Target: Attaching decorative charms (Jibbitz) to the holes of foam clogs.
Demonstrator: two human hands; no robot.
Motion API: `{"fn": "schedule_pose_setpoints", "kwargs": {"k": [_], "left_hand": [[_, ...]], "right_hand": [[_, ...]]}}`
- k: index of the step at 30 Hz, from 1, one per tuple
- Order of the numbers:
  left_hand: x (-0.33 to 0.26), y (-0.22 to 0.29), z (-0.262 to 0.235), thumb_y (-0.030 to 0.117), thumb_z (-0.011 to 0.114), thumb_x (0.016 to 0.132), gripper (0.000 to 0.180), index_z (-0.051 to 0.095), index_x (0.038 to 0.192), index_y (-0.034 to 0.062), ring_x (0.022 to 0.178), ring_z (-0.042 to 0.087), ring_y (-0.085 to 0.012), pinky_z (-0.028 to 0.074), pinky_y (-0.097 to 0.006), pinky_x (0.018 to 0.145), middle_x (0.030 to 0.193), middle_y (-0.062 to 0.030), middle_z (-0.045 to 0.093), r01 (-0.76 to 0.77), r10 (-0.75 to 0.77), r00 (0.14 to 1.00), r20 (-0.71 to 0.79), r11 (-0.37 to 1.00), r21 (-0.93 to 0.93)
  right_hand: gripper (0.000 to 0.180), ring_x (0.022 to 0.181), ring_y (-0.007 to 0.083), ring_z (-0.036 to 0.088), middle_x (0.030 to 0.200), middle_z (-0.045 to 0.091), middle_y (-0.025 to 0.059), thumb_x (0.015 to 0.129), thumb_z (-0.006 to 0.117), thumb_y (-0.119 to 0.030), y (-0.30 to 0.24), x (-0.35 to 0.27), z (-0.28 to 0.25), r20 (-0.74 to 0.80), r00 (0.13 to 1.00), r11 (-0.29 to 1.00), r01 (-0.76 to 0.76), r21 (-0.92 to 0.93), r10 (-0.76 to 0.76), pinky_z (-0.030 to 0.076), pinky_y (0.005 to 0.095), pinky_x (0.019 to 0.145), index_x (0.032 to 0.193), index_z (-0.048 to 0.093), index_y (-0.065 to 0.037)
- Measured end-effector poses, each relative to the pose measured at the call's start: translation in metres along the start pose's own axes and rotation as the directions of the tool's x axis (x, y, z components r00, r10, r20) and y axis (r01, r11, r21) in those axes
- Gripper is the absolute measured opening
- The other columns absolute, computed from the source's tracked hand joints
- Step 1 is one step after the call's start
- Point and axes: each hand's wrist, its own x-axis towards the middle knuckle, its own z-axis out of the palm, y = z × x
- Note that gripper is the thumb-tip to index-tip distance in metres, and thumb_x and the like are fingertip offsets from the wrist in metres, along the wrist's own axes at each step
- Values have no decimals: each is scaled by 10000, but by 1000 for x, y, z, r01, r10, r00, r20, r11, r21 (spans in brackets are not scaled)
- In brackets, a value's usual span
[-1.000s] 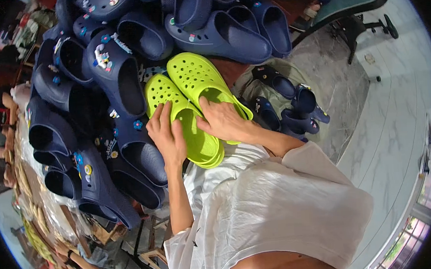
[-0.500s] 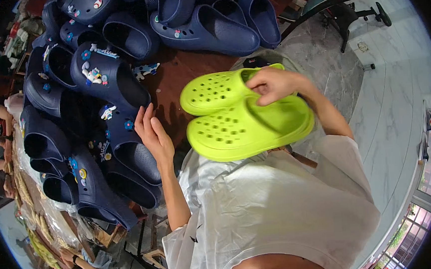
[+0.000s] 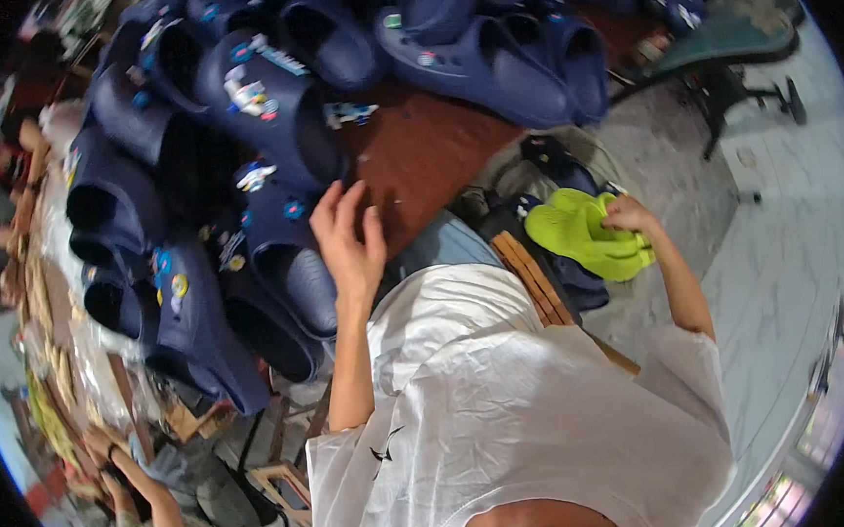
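Observation:
My right hand (image 3: 626, 216) grips a pair of lime-green clogs (image 3: 584, 233) and holds them low on my right, off the table and above a pile of dark shoes (image 3: 554, 161) on the floor. My left hand (image 3: 350, 241) hovers with fingers spread over the brown table (image 3: 429, 155), at its near edge. It holds nothing. Beside that hand lies a navy clog (image 3: 290, 263) with small charms.
Many navy clogs (image 3: 485, 48) with colourful charms cover the table's left and far side. A wooden slat seat (image 3: 533, 277) is by my right thigh. A green office chair (image 3: 720, 52) stands on the pale tiled floor at upper right. Another person's arm (image 3: 144, 489) is at lower left.
The green clogs went from the table, up and over to my right, then down toward the floor in my right hand. My left hand let go and stays above the table.

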Motion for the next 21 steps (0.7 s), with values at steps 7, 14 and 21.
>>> {"fn": "schedule_pose_setpoints", "kwargs": {"k": [7,14,21], "left_hand": [[-8,28,-27,8,645,858,276,695,1126,51,1129,577,-323,473,-379,950,1274,-176,575,-19,21,998,-64,1000,24],[-14,21,-51,-27,641,821,304,709,1103,64,1074,583,-299,476,-375,913,1205,-139,622,98,-79,966,-247,993,66],[-17,9,-52,-23,644,835,306,696,1125,61,993,569,-249,476,-325,839,1098,-123,576,231,-203,897,-392,973,24]], "right_hand": [[399,804,375,669,863,696,201,712,762,-381,23,83,69,-330,942,936,-67,-347,-55,520,467,684,880,690,-26],[189,805,376,652,787,649,155,773,714,-236,23,110,161,-312,950,943,-91,-319,-14,519,451,696,891,650,-103],[116,793,317,628,854,611,126,858,609,-14,-251,0,78,-690,472,729,675,-118,-549,487,426,721,966,641,-42]]}}
